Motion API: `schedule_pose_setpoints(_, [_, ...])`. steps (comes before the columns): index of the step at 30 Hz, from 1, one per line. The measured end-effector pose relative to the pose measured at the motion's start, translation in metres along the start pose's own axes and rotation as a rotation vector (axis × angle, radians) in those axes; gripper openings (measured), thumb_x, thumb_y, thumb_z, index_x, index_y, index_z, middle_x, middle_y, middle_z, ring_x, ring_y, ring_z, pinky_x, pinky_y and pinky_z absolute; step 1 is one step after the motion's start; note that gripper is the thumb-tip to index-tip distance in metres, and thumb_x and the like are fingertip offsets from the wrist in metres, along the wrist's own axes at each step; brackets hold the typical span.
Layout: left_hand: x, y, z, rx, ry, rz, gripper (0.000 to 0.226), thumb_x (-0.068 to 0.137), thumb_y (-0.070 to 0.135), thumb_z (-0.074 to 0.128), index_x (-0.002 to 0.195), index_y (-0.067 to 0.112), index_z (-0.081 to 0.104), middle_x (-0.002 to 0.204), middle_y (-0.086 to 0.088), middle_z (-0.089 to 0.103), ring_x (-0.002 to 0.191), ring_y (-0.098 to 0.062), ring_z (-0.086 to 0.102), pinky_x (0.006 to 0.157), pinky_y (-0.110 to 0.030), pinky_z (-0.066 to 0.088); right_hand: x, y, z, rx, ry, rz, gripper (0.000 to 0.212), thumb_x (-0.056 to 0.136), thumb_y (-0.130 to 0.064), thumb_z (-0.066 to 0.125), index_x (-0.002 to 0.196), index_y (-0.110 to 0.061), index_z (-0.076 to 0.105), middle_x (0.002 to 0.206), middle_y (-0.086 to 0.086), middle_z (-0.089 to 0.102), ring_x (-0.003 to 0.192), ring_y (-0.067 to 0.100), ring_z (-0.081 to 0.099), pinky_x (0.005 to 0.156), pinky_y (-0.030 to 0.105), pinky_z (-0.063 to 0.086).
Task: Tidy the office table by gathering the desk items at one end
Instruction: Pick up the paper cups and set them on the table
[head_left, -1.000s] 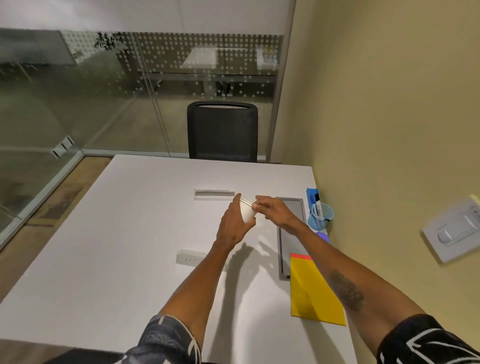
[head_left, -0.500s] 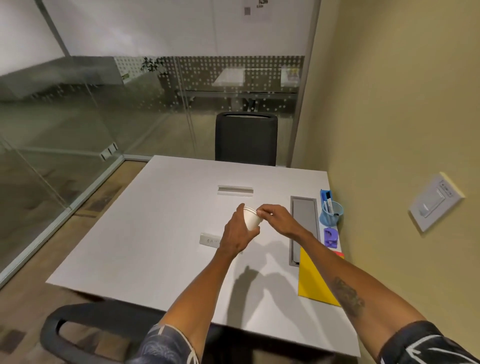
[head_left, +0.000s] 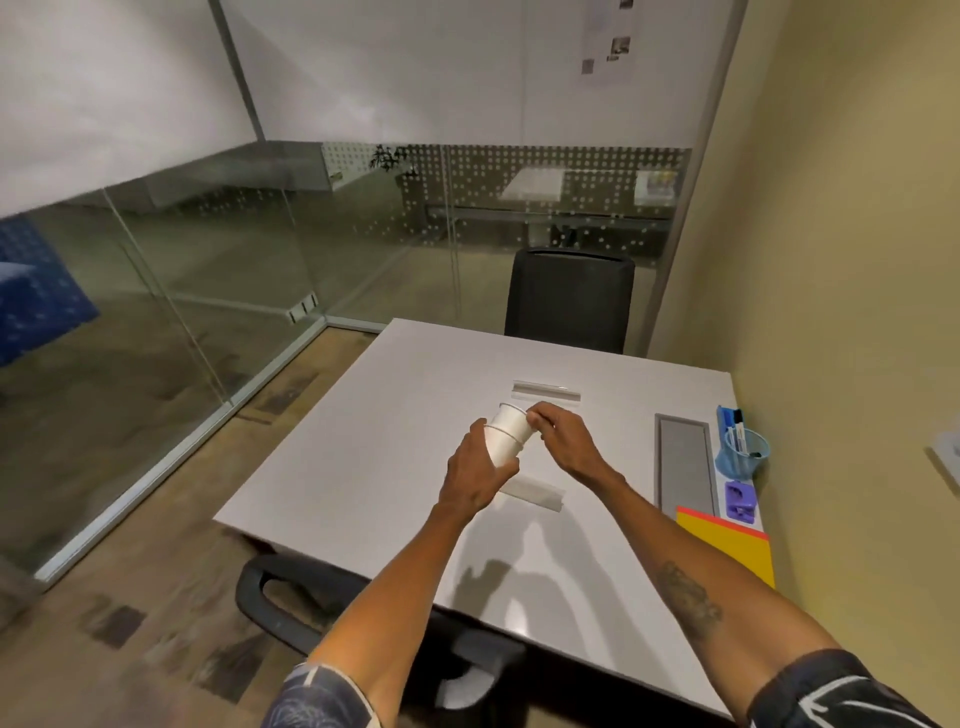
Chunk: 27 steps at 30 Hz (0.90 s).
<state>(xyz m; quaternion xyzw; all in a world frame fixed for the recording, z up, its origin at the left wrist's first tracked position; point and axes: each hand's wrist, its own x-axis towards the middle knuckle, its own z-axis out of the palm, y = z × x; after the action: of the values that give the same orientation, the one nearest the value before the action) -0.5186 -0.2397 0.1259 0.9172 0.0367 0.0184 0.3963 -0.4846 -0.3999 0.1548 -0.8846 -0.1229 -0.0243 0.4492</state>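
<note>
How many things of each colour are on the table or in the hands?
White: 2 paper cups, nested, held in the left hand and right hand
Blue: 2, pen cup, eraser
Purple: 1 stapler
Yellow: 1 folder
Total: 6

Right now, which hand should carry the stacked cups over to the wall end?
Probably left: the left hand wraps the stacked white cups, while the right hand only pinches the rim, though it's nearer the blue pen holder.
</note>
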Motion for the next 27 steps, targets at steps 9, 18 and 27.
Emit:
schedule_pose_setpoints(9, [-0.018, -0.08, -0.111, -0.213, 0.149, 0.026, 0.073, 0.081, 0.043, 0.074, 0.139, 0.029, 0.033, 0.129, -0.002, 0.056, 0.103, -0.02, 0.059, 0.083, -0.031, 0.055, -0.006, -0.099, 0.125, 0.35, 0.049, 0.081, 0.048, 0.1, -0.041, 0.05, 0.144, -0.022, 0.044, 0.137, -0.005, 0.052, 0.119, 0.012, 0.053, 0.102, 0.029, 0.047])
schedule_pose_setpoints(18, [-0.051, -0.19, -0.222, -0.288, 0.098, 0.052, 0.073, 0.076, 0.047, 0.074, 0.137, 0.041, 0.034, 0.133, 0.008, 0.057, 0.115, -0.018, 0.06, 0.087, -0.028, 0.052, -0.011, -0.198, 0.258, 0.628, -0.148, 0.093, 0.008, 0.091, -0.043, 0.064, 0.087, -0.04, 0.07, 0.087, -0.023, 0.067, 0.093, 0.011, 0.06, 0.084, 0.03, 0.048])
schedule_pose_setpoints(27, [-0.05, -0.275, -0.29, -0.224, 0.217, -0.019, 0.07, 0.076, 0.038, 0.077, 0.136, 0.035, 0.041, 0.132, 0.005, 0.053, 0.113, -0.019, 0.058, 0.081, -0.023, 0.043, 0.021, -0.25, 0.357, 0.698, -0.149, 0.155, 0.037, 0.088, -0.037, 0.07, 0.12, -0.031, 0.053, 0.121, -0.006, 0.055, 0.104, 0.007, 0.06, 0.087, 0.026, 0.053])
